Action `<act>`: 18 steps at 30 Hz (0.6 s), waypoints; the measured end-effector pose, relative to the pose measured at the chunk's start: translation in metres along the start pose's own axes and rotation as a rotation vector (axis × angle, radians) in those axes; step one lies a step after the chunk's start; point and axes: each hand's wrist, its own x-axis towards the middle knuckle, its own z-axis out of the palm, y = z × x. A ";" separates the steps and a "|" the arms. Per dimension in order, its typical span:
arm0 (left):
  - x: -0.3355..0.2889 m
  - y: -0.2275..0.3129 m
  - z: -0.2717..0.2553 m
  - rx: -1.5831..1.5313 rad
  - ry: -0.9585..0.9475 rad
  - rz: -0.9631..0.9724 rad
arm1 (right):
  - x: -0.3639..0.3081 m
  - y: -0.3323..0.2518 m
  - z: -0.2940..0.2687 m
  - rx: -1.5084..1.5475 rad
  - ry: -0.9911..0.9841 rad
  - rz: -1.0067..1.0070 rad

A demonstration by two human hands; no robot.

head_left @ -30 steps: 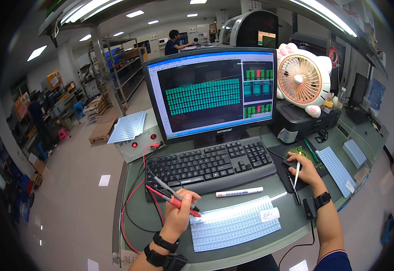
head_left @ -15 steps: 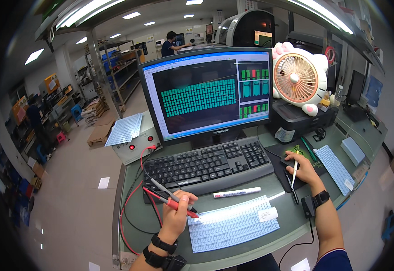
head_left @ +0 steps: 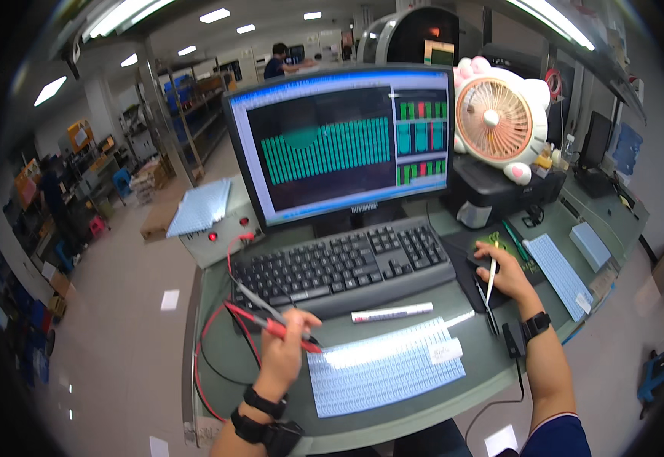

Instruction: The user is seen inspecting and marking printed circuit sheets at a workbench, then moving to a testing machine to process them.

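Note:
My left hand (head_left: pixel 282 350) is closed around a red test probe (head_left: pixel 275 327) and a grey one, their tips at the upper left corner of a pale blue circuit board panel (head_left: pixel 385 381). Whether the tips touch the panel I cannot tell. A white label (head_left: pixel 446 350) lies on the panel's right side. Over on the dark mouse pad (head_left: pixel 465 263), my right hand (head_left: pixel 511 274) rests on a black mouse (head_left: pixel 480 257), mostly covered by the fingers, with a slim white pen-like stick (head_left: pixel 493 278) held between them. Dark pointed tweezers (head_left: pixel 489 312) lie just below it.
Beyond the panel are a white marker (head_left: pixel 391 312), a black keyboard (head_left: pixel 347 263) and a monitor (head_left: pixel 324 152) with green rows. A fan (head_left: pixel 496 118) stands on a black printer (head_left: pixel 499 190). Another panel (head_left: pixel 559 274) lies right; probe leads (head_left: pixel 199 358) loop at left. A person works far back.
The whole view has shifted slightly, so things sit a little higher and further left. Both hands keep nearly the same places, still holding the probes and the white stick.

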 end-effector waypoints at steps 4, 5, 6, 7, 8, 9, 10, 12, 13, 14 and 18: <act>0.019 0.000 -0.018 -0.160 -0.078 -0.306 | 0.001 -0.003 -0.007 -0.025 0.005 -0.007; 0.021 0.002 -0.025 -0.167 -0.106 -0.369 | 0.005 -0.006 -0.005 -0.023 0.001 -0.006; 0.023 0.001 -0.031 -0.163 -0.105 -0.386 | 0.005 -0.009 -0.004 -0.024 -0.006 -0.002; 0.023 0.000 -0.036 -0.194 -0.198 -0.403 | 0.005 -0.011 -0.002 -0.024 -0.013 0.001; 0.023 0.000 -0.040 -0.226 -0.290 -0.416 | 0.006 -0.008 0.000 -0.030 0.002 -0.009; 0.023 0.001 -0.041 -0.220 -0.284 -0.429 | 0.006 -0.010 0.000 -0.025 0.003 -0.010; 0.022 0.000 -0.040 -0.214 -0.319 -0.439 | 0.005 -0.010 -0.001 -0.020 0.002 -0.005; 0.024 -0.001 -0.042 -0.246 -0.377 -0.500 | 0.003 -0.010 -0.003 -0.016 0.001 -0.005; 0.027 0.000 -0.041 -0.239 -0.374 -0.514 | 0.001 -0.005 -0.004 -0.025 0.005 -0.010; 0.026 0.002 -0.042 -0.199 -0.403 -0.497 | 0.001 -0.007 -0.005 -0.046 0.000 -0.005; 0.026 0.001 -0.048 -0.167 -0.444 -0.488 | 0.003 -0.010 -0.003 -0.063 -0.005 0.013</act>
